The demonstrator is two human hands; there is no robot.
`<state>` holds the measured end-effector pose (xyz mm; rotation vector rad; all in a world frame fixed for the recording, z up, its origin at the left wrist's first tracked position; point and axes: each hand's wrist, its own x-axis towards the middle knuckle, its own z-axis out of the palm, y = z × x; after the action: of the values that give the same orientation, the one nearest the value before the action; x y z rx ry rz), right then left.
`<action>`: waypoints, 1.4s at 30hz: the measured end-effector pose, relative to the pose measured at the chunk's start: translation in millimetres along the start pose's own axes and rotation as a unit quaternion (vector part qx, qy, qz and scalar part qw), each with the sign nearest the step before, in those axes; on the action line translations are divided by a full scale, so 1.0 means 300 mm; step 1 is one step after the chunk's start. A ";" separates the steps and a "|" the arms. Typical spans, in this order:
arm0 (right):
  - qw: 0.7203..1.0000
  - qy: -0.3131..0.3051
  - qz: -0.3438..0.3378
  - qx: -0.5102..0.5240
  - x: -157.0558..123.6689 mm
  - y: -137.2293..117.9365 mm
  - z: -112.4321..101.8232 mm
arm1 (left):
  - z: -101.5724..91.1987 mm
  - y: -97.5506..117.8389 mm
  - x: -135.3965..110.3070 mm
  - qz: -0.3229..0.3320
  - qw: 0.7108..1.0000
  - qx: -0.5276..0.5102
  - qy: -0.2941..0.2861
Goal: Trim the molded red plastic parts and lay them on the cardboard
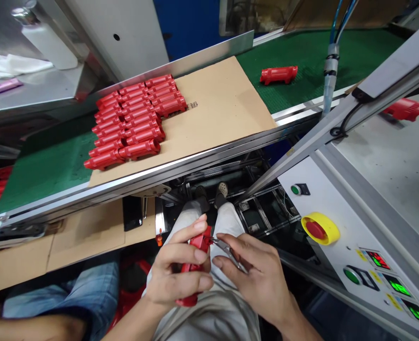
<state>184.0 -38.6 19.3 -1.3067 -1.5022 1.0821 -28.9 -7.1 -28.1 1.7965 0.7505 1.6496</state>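
My left hand is closed around a red plastic part, held tilted above my lap. Its fingers wrap across the part, hiding much of the middle. In my right hand is a small pair of metal nippers, pinched between thumb and fingers. The tips of the nippers reach the upper end of the red part and look to be touching it. Similar red plastic parts lie in rows on a cardboard sheet ahead of me.
One red part lies on the green conveyor belt; another rests on the white machine top. A control panel with a yellow-ringed red button stands at right. A co-worker's arm shows at lower left, near a phone on cardboard.
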 end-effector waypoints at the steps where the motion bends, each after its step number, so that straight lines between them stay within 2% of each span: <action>1: 0.998 -0.008 0.027 0.062 0.001 0.012 -0.002 | 0.018 0.014 0.016 0.016 1.000 -0.007 0.005; 3: 0.980 0.002 0.068 0.188 0.001 0.033 -0.009 | 0.052 0.042 0.046 0.011 1.000 -0.021 0.015; 5: 0.973 0.031 0.074 0.216 -0.002 0.039 -0.021 | 0.077 0.063 0.070 -0.052 0.997 -0.042 0.030; 8: 0.997 0.028 0.020 0.068 -0.006 0.017 -0.038 | 0.097 0.076 0.089 -0.143 0.985 -0.079 0.057; 11: 0.997 0.005 -0.063 -0.036 -0.007 -0.013 -0.040 | 0.110 0.078 0.091 -0.189 0.973 -0.111 0.068; 15: 0.990 0.002 -0.117 -0.077 -0.005 -0.033 -0.028 | 0.124 0.083 0.086 -0.218 0.963 -0.142 0.067; 19: 0.987 -0.004 -0.129 -0.098 -0.003 -0.053 -0.022 | 0.118 0.082 0.087 -0.199 0.967 -0.149 0.058; 22: 0.985 0.004 -0.137 -0.106 0.003 -0.061 -0.027 | 0.093 0.073 0.094 -0.193 0.970 -0.149 0.009; 27: 0.989 0.016 -0.108 -0.097 0.009 -0.042 -0.045 | 0.045 0.073 0.101 -0.262 0.946 -0.176 -0.078; 30: 0.997 0.000 -0.066 -0.044 0.004 -0.024 -0.053 | 0.024 0.097 0.113 -0.271 0.949 -0.095 -0.128; 33: 1.000 -0.012 -0.023 0.011 -0.002 -0.014 -0.059 | 0.007 0.123 0.137 -0.263 0.942 0.000 -0.207; 35: 1.000 -0.007 -0.015 0.020 -0.002 -0.013 -0.062 | -0.002 0.131 0.151 -0.250 0.937 0.016 -0.242; 38: 0.999 -0.002 -0.038 -0.028 0.003 -0.020 -0.068 | -0.010 0.133 0.159 -0.241 0.941 0.003 -0.237; 42: 0.985 0.031 -0.114 -0.124 0.004 -0.032 -0.078 | -0.010 0.135 0.149 -0.235 0.943 0.002 -0.234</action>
<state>203.9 -36.3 34.8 -1.2827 -1.7322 0.7206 -27.7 -1.3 32.1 1.7401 0.8690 0.8695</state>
